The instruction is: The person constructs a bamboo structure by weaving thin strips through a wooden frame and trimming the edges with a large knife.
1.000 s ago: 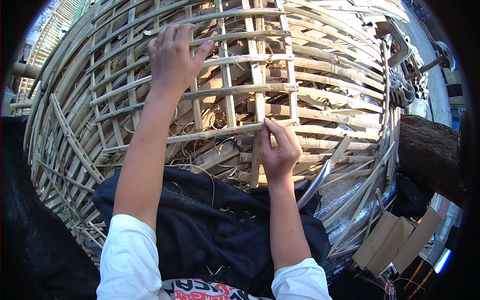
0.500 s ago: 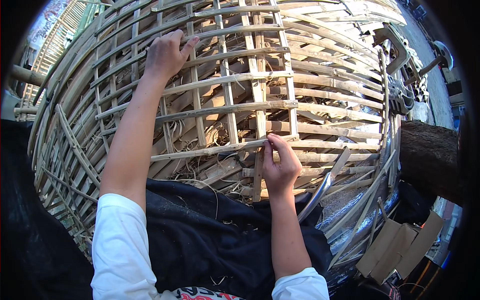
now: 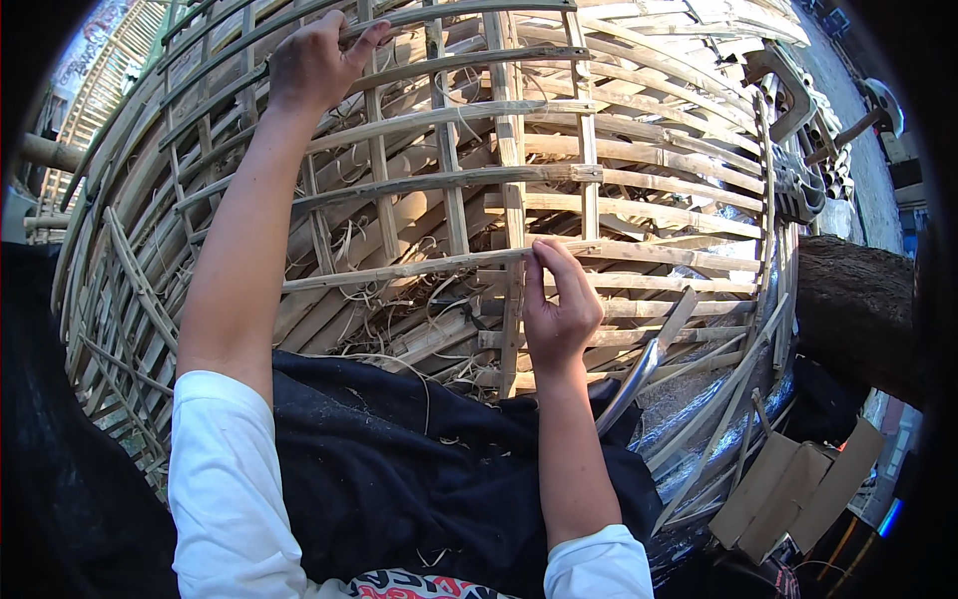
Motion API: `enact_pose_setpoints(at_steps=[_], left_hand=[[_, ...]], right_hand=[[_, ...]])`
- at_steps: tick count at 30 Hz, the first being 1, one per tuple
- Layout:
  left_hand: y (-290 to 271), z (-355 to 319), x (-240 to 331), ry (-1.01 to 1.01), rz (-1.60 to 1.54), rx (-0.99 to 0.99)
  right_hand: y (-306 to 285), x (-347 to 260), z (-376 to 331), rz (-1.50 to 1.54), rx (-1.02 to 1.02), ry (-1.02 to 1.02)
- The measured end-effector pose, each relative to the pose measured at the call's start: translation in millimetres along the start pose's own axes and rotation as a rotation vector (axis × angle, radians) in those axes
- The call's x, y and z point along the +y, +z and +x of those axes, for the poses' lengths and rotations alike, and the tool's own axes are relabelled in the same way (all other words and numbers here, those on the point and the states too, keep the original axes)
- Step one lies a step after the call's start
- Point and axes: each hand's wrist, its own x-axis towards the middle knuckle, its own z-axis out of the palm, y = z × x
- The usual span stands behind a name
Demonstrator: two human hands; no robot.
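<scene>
A lattice of split bamboo slats (image 3: 452, 212) lies in front of me over a heap of loose bamboo strips. My left hand (image 3: 317, 65) is closed around one of its slats at the far left, the thumb pointing up and to the right. Nearer to me, my right hand (image 3: 564, 302) pinches the lattice's nearest cross slat (image 3: 419, 268) between thumb and fingertips. That grip sits where the slat crosses an upright strip (image 3: 511, 329). Just right of this hand rests a long tool with a curved, shiny part (image 3: 639, 374).
Dark cloth (image 3: 399, 459) covers my lap. On the right are a thick log (image 3: 856, 317), an open cardboard box (image 3: 798, 494), a rusty bent metal bar (image 3: 788, 95) and a striped shoe (image 3: 800, 195). Loose curved strips (image 3: 140, 280) lean at the left.
The lattice has shifted away from me and tilted slightly. My left hand has moved up and a little left with it; my right hand has risen slightly, still pinching the near slat.
</scene>
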Motion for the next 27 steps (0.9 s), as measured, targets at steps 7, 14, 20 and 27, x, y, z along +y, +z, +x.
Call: enact_pose_setpoints(at_steps=[7,14,20,27], left_hand=[[32,10,-14,-0.019,0.034,-0.042],[28,7,-1,0.110,-0.018,0.125],[-85,-72,131,0.272,-0.320,-0.383],[-59,-122,163,0.226,-0.344,-0.432]], right_hand=[[13,9,24,0.024,0.022,-0.001],[20,12,18,0.058,0.017,0.084],[8,17,23,0.045,-0.010,0.102],[7,9,28,0.125,-0.063,0.107]])
